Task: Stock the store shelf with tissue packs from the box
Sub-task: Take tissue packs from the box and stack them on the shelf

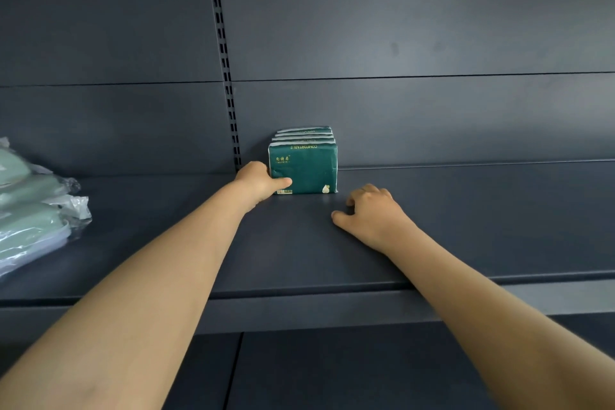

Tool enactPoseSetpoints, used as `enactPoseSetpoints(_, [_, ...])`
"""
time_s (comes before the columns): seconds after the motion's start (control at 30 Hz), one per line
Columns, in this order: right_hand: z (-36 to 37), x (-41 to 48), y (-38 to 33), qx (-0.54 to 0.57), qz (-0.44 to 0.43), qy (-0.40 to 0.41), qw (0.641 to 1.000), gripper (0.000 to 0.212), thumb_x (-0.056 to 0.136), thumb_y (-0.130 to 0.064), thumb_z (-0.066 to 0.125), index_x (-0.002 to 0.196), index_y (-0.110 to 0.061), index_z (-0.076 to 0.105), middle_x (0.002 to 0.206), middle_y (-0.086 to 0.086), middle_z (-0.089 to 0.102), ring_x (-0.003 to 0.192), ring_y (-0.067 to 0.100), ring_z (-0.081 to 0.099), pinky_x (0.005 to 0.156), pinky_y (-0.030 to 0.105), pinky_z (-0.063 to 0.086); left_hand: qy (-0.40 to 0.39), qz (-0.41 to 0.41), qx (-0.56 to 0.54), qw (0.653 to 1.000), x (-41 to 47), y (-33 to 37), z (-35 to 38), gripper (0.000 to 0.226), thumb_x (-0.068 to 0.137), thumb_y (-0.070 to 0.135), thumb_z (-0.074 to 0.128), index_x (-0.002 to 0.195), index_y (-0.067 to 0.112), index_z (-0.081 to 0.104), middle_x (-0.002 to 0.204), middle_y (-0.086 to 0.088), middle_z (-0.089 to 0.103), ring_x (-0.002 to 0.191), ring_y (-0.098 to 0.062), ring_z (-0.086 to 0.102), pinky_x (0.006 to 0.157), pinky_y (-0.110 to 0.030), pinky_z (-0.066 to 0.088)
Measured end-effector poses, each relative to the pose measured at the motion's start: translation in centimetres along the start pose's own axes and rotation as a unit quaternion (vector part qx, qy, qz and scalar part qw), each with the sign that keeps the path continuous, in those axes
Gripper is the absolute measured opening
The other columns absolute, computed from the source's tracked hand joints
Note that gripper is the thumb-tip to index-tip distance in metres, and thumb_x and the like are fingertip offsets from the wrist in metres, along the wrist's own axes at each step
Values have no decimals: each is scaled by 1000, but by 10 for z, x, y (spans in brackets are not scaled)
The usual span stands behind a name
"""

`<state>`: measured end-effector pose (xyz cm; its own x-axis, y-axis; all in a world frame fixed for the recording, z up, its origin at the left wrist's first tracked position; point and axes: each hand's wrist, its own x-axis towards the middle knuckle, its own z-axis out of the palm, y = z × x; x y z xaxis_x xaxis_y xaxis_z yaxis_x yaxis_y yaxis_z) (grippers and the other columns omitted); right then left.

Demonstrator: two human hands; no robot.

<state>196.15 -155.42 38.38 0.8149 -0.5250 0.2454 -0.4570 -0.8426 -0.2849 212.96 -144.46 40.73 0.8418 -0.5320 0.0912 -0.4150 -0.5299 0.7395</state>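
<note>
A: Where are the tissue packs rn?

B: Row of dark green packs, standing upright on the shelf, one behind another, w/ the back one up against the rear panel. I count approx four or five tops; can't be sure of the number. Front pack's face has yellow lettering, plus upside-down print along its top edge.

A: And the slotted upright?

B: Just left of the packs, running up the rear panel. The row sits right beside its foot.

A: Left hand?

B: At the packs' left side. Thumb is laid across the lower left of the front pack's face, rest of the hand wraps the left edge, so it's gripping the front pack. Fingers behind are hidden, can't tell how far they reach.

A: Right hand?

B: Right of the packs and nearer the camera, not touching them. Resting on the shelf, fingers loosely curled, thumb out to the left, holding nothing.

A: Anything else on that shelf?

B: Far left of the packs, well apart, past the upright: a pile of pale green bundles in clear plastic wrap, partly cut off by the frame edge. Both forearms reach in over the shelf's front lip.
</note>
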Motion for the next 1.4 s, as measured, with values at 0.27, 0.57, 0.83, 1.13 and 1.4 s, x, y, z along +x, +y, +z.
enactPoseSetpoints(0.27, [-13, -12, -6, -23, 16, -37, 999, 42, 94, -43, 45, 111, -7, 57, 119, 12, 53, 114, 29, 46, 94, 38, 43, -2, 66, 170, 983, -57, 8, -12, 33, 91, 26, 56, 64, 13, 44, 73, 0, 46, 65, -15, 43, 50, -24, 30])
enactPoseSetpoints(0.57, [-81, -103, -10, -126, -3, -28, 992, 51, 93, -42, 47, 131, -8, 48, 131, 12, 53, 123, 31, 44, 99, 40, 42, -2, 216, 298, 930, -165, 35, -37, 33, 93, 29, 51, 108, 0, 59, 113, -14, 57, 102, -29, 55, 88, -39, 47])
enactPoseSetpoints(0.83, [-143, -201, 62, -124, 12, -54, 991, 54, 92, -44, 48, 131, -7, 45, 132, 11, 50, 119, 31, 48, 99, 44, 42, -7, 239, 295, 925, -285, 88, -15, 24, 93, 32, 51, 107, 14, 57, 109, -5, 52, 101, -23, 51, 92, -36, 43])
enactPoseSetpoints(1.13, [-198, -308, 163, -149, -76, -55, 984, 52, 92, -45, 49, 126, -5, 49, 126, 13, 51, 115, 32, 48, 97, 44, 43, -10, 159, 324, 933, -401, 149, 71, 23, 93, 32, 51, 106, 14, 56, 108, -5, 54, 101, -23, 49, 82, -30, 38])
enactPoseSetpoints(1.4, [-199, -394, 238, -143, -98, -78, 982, 56, 93, -46, 47, 132, -6, 46, 131, 15, 50, 119, 32, 47, 97, 41, 42, -14, 169, 330, 929, -486, 183, 136, 41, 93, 37, 51, 125, 10, 54, 123, -10, 51, 110, -25, 51, 87, -31, 41])
